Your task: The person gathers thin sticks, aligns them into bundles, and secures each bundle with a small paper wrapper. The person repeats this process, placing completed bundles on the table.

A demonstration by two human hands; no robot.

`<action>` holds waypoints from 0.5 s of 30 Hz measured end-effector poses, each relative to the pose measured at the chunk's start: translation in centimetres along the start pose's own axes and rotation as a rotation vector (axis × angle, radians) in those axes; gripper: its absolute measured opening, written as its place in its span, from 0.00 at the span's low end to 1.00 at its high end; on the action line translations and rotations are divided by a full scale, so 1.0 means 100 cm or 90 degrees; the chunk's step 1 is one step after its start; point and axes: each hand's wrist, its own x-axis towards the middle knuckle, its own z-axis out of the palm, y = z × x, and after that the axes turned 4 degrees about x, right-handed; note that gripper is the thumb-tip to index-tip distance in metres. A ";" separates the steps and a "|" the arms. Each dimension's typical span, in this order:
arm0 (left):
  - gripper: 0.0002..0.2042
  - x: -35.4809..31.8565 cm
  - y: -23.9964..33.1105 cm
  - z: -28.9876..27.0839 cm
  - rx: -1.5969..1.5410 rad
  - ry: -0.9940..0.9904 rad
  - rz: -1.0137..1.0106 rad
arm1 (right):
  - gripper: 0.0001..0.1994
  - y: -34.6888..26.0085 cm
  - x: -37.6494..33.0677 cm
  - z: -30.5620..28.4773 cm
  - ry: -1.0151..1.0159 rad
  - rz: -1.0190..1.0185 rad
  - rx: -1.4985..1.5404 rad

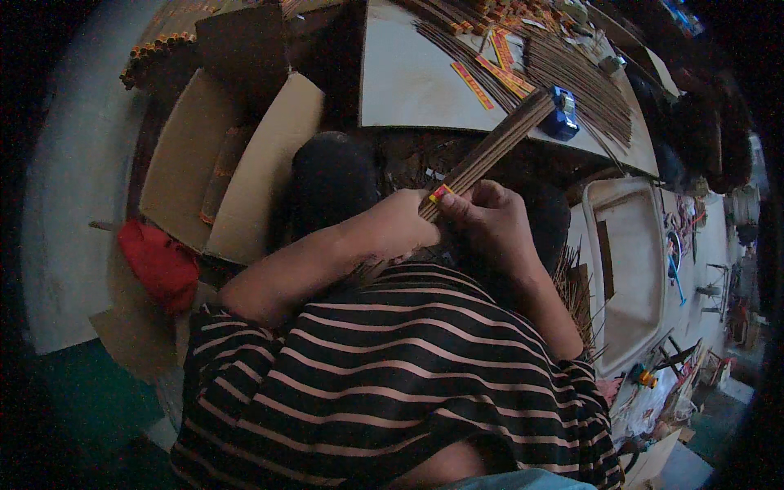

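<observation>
Looking down over my striped shirt (384,384), I see both hands meeting just above my chest around a bundle of thin brown sticks (490,151). My left hand (400,224) is curled shut around the lower end of the bundle, knuckles up, and my right hand (490,216) is closed beside it, thumb and fingertips pinching a small red and yellow paper band (440,193) against the sticks. The two hands touch each other. The bundle slants up and to the right from the grip, and its far end reaches the near edge of the pale work table (408,90), ending just beside a blue tape dispenser (561,113). On that table more loose sticks (580,77) fan out along the right side, with red and yellow labels (490,77) scattered between them, so the bare patch is the left half of the top. Between the table edge and my hands there is a dark gap. To my left an open cardboard box (237,163) leans with its flaps spread, and a red cloth (159,265) lies below it. To my right a pale plastic tub (629,269) stands close against my forearm, with a tuft of stray sticks (576,290) between them, leaving little elbow room there.
</observation>
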 end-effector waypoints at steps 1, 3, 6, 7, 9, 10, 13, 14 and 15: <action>0.18 -0.004 0.001 0.000 0.001 -0.010 -0.010 | 0.14 0.004 -0.001 0.001 -0.016 -0.005 0.023; 0.18 -0.009 0.001 0.002 -0.005 -0.017 -0.034 | 0.12 0.001 -0.005 0.002 -0.023 0.045 0.032; 0.18 -0.013 -0.002 0.006 -0.024 -0.019 -0.064 | 0.11 -0.001 -0.010 0.005 -0.052 0.060 0.045; 0.18 -0.015 -0.001 0.007 -0.028 -0.025 -0.065 | 0.11 0.000 -0.010 0.005 -0.056 0.041 0.059; 0.18 -0.017 -0.003 0.008 -0.041 -0.037 -0.061 | 0.13 0.000 -0.012 0.007 -0.074 0.027 0.091; 0.18 -0.017 -0.005 0.009 -0.049 -0.043 -0.055 | 0.15 -0.001 -0.013 0.005 -0.089 0.030 0.110; 0.19 -0.026 0.001 0.009 -0.057 -0.058 -0.024 | 0.16 -0.006 -0.017 0.003 -0.097 0.028 0.086; 0.19 -0.026 -0.003 0.009 -0.077 -0.055 -0.009 | 0.16 -0.006 -0.018 0.003 -0.095 0.028 0.073; 0.19 -0.025 -0.005 0.010 -0.094 -0.055 0.008 | 0.16 -0.006 -0.018 0.002 -0.089 0.026 0.059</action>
